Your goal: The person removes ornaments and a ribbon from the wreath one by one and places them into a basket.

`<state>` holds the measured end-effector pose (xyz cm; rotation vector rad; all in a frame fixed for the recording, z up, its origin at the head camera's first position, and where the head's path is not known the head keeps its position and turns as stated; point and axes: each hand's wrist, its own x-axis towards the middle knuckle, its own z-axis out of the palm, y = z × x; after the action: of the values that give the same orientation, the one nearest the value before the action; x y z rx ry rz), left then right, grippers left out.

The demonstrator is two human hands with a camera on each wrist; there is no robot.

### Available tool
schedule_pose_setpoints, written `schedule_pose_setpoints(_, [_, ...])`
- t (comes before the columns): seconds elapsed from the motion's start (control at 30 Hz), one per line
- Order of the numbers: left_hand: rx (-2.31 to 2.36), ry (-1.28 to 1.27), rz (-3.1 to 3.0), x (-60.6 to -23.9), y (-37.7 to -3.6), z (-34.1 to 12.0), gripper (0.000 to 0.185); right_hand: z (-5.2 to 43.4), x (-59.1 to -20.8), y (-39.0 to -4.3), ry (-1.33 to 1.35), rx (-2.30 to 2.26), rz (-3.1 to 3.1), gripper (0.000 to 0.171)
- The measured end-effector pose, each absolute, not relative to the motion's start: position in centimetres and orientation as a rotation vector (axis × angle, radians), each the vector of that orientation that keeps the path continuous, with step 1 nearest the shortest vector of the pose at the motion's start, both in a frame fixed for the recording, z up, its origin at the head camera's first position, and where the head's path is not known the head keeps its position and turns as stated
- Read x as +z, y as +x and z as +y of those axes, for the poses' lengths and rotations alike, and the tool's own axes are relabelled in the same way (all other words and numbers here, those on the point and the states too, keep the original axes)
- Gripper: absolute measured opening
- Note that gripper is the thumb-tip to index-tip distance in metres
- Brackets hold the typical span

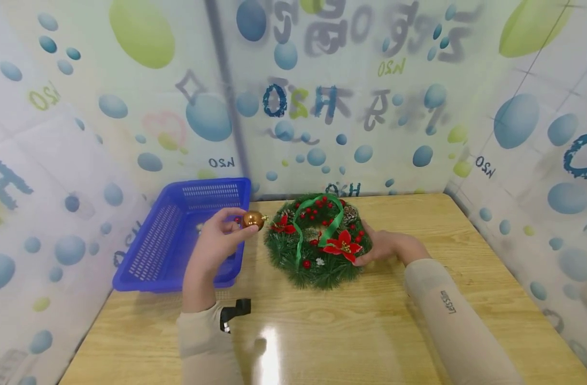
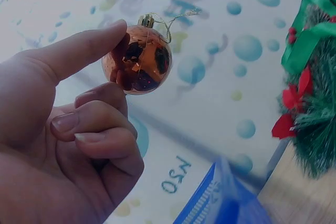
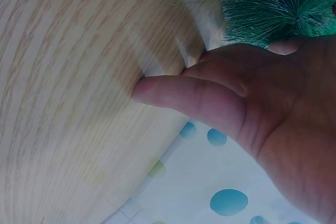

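The left hand (image 1: 216,235) pinches a bauble (image 1: 253,220) whose gloss could let it slip below the fingertips (image 2: 118,31); the right hand (image 1: 384,246), fingers extended, touches a wreath (image 1: 322,272)

A curtained-off work booth: a wood-grain table (image 1: 322,331) spreads beneath the left hand (image 1: 218,235) and right hand (image 1: 385,245), while bubble-printed sheets (image 1: 370,176) hang beyond them and to either side.

Wood-grain counter (image 1: 322,331) is stretching before you; glare is showing nearest you. Blue basket (image 1: 178,251) is sitting to your left; decorated green wreath (image 1: 317,254) is lying near it, toward the back.
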<state>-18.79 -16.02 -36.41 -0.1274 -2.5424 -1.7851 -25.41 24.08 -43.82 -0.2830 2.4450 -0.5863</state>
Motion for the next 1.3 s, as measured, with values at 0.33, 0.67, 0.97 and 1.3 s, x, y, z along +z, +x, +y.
schedule_pose_setpoints(0.33, [-1.68,0.023,-2.557,-36.4,-18.2,-19.2,0.055,24.0,-44.3,-25.6,-0.267,-0.597,2.433,0.139])
schedule_pose_setpoints(0.67, [-1.451,0.103,-2.711,-36.7,-17.7,-25.7,0.067,23.7,-44.0,-25.7,-0.266,-0.584,2.434,0.14])
schedule_pose_setpoints(0.97, [-1.232,0.16,-2.83,-38.7,-18.6,-30.5,0.074,24.1,-44.0,-25.6,-0.265,-0.59,2.444,0.14])
schedule_pose_setpoints(1.3, [-1.076,0.121,-2.924,-40.0,-19.4,-30.7,0.07,24.2,-44.3,-25.6,-0.257,-0.599,2.43,0.14])
